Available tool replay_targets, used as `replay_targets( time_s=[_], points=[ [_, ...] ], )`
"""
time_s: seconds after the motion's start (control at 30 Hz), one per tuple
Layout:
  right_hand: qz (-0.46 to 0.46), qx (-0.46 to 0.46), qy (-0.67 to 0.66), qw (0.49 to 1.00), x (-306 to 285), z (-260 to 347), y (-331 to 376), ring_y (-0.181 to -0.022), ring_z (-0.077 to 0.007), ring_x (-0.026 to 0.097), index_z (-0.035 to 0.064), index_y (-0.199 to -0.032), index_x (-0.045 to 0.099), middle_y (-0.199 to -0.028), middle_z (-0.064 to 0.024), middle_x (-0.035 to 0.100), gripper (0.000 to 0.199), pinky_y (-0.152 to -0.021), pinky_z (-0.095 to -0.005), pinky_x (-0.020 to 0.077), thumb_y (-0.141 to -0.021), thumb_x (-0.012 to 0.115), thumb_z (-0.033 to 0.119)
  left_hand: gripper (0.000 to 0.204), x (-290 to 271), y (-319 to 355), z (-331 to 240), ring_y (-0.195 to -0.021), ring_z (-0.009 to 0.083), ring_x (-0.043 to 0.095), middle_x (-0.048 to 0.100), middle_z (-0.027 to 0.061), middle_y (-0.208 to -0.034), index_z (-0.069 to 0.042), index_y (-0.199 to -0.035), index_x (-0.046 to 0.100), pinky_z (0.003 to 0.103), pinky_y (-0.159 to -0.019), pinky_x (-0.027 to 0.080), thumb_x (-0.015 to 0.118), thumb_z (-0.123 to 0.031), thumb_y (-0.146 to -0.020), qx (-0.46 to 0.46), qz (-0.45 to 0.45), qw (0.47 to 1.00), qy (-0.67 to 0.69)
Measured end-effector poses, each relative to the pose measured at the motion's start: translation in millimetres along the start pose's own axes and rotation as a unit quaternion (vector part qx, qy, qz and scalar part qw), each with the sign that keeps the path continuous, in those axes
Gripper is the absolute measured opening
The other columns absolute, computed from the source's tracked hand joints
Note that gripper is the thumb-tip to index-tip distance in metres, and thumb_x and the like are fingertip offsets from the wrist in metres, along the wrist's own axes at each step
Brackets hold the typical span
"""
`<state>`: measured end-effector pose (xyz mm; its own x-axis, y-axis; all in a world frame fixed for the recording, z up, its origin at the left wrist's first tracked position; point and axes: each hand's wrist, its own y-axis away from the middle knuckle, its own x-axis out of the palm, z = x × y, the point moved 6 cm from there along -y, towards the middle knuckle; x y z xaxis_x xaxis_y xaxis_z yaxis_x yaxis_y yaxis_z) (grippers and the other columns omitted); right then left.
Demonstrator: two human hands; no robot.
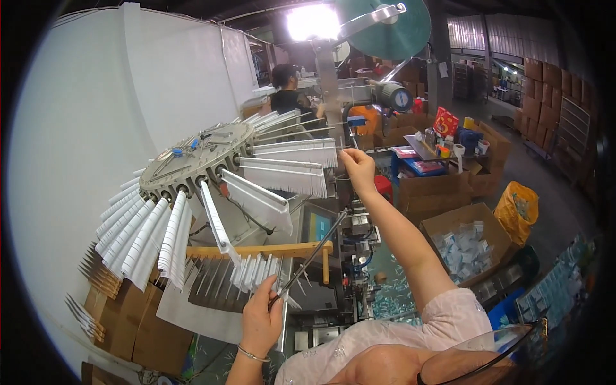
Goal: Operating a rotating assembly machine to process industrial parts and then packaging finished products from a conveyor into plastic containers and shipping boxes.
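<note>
My left hand (262,319), low in the middle, is closed around the lower end of a long thin dark metal tool (314,256). The tool slants up and to the right; its exact kind is not clear. Higher up, my right hand (359,169) is closed in a pinch at the outer end of an arm hung with thin white pieces (295,153). What lies between those fingertips is too small to make out. That arm belongs to a round metal wheel (199,154) with several such loaded arms fanned around it.
Below the wheel, a yellow wooden bar (256,249) crosses above a rack of white pieces (255,273). A machine screen (321,226) stands beside it. On the right are a carton of small bags (465,247) and an orange sack (516,212). Another person (292,99) is behind the wheel.
</note>
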<state>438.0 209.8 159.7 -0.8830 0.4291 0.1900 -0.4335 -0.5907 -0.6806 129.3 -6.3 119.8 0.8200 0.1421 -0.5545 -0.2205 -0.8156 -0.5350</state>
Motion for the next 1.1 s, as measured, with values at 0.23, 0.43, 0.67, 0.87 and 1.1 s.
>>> replay_targets(
  time_s=[0.23, 0.43, 0.67, 0.87, 1.1],
  points=[
    [0.231, 0.176, -0.261, 0.921, 3.6, 55.1, 107.9, -0.05, -0.0042, 0.04, -0.001, -0.084, 0.058, -0.059, 0.0027, 0.047, 0.013, -0.044, -0.0182, 0.0291, -0.079, 0.058, 0.011, 0.041, 0.5, -2.2, 1.8, -0.064, 0.0278, 0.054, 0.054, 0.0143, -0.073, -0.004, -0.114, 0.047, 0.033, -0.059, 0.044, 0.054, 0.001, -0.073, 0.058, -0.084, 0.994, -0.041],
    [0.325, 0.168, -0.096, 0.925, -6.6, 69.4, 151.5, -0.058, -0.0037, 0.049, -0.0007, -0.081, 0.06, -0.067, 0.0002, 0.056, 0.008, -0.05, -0.0176, 0.0377, -0.076, 0.06, 0.005, 0.041, 16.7, -6.7, 5.6, -0.064, 0.0265, 0.055, 0.055, 0.0135, -0.074, -0.003, -0.115, 0.047, 0.032, -0.06, 0.045, 0.053, 0.001, -0.074, 0.066, -0.038, 0.997, -0.012],
    [0.139, 0.189, -0.144, 0.961, -46.7, 69.5, 174.9, -0.05, -0.0042, 0.039, 0.0009, -0.075, 0.055, -0.058, 0.0013, 0.047, 0.011, -0.045, -0.0181, 0.0289, -0.081, 0.054, 0.009, 0.041, 36.9, -17.3, 5.2, -0.062, 0.0173, 0.054, 0.052, 0.0091, -0.072, -0.003, -0.115, 0.047, 0.025, -0.061, 0.044, 0.053, 0.002, -0.075, 0.042, 0.093, 0.987, 0.121],
    [-0.081, -0.118, -0.096, 0.985, -59.5, 142.4, 274.1, -0.054, -0.0096, 0.045, 0.0052, -0.079, 0.044, -0.065, -0.0018, 0.05, 0.006, -0.046, -0.0236, 0.0339, -0.084, 0.045, 0.007, 0.039, 39.2, -3.3, 21.5, -0.062, 0.0084, 0.05, 0.054, 0.0045, -0.075, -0.002, -0.121, 0.037, 0.019, -0.056, 0.042, 0.044, -0.003, -0.083, -0.041, 0.364, 0.867, 0.339],
    [0.132, -0.121, 0.29, 0.94, 68.5, 187.1, 400.1, -0.062, -0.0268, 0.051, 0.0049, -0.096, 0.053, -0.077, -0.0091, 0.052, 0.031, -0.054, -0.0333, 0.0391, -0.067, 0.062, 0.005, 0.055, 51.9, 34.1, 27.4, -0.077, 0.019, 0.058, 0.057, 0.0144, -0.089, -0.004, -0.132, 0.014, 0.03, -0.071, 0.05, 0.043, -0.003, -0.085, -0.184, 0.515, 0.637, 0.543]
  ],
)
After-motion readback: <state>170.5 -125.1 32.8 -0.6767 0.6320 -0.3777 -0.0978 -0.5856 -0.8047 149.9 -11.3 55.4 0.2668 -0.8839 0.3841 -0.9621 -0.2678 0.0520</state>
